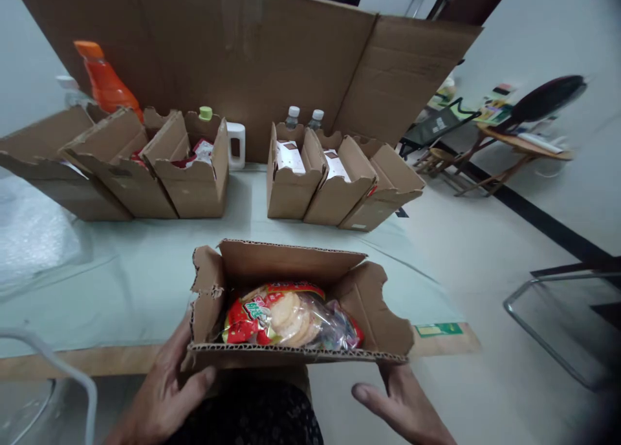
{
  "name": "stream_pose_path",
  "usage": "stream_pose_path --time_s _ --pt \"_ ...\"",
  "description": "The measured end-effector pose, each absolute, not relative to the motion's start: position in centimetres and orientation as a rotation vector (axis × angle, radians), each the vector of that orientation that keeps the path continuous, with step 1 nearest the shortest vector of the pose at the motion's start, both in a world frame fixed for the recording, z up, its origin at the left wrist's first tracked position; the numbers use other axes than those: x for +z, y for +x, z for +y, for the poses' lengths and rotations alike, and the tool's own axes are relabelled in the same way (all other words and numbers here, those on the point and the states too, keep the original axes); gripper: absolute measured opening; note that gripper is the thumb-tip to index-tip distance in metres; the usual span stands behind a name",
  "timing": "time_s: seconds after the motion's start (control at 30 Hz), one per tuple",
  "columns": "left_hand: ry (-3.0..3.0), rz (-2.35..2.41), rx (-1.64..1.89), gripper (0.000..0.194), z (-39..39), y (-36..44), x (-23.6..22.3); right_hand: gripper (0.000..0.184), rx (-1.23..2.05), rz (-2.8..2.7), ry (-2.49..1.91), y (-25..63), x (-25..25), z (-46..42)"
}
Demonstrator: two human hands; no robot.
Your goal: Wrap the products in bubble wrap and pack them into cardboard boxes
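Observation:
An open cardboard box (301,356) is held between my two hands at the front edge of the table. Inside it lies a red and clear snack bag (291,315) with round pale crackers showing. My left hand (169,387) grips the box's left end, its thumb along the near side. At the opposite end, my right hand (392,393) supports the lower right corner, thumb toward me and the other fingers hidden under the box.
Two rows of cardboard boxes, left (194,189) and right (291,196), stand along the back before a tall cardboard panel (291,63). An orange bottle (109,83) and a white jug (236,146) are behind the left row. Bubble wrap (33,231) lies left; a metal-framed chair (538,335) is right.

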State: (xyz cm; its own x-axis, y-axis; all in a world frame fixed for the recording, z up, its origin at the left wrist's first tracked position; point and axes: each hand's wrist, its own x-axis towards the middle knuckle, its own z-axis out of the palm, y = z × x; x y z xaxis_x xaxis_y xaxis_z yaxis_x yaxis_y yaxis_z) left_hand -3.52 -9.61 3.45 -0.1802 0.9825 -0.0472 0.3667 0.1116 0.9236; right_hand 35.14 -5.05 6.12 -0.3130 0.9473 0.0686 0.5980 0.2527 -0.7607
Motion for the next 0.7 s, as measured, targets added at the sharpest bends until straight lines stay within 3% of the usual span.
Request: stream_pose_path --time_s 0.27,0.5,0.7 --pt "1.315 1.662 1.29 0.044 -0.2 -2.5 5.1 0.038 0.81 -1.928 -1.255 28.2 8.8 6.7" --pt "1.286 1.526 1.357 0.078 6.1 -3.8 3.8 0.043 0.783 -1.785 -1.196 26.6 6.0 13.0" --pt "1.231 1.536 1.327 0.071 5.4 -3.4 1.4 0.053 0.832 -1.812 -1.358 26.2 2.5 11.5"
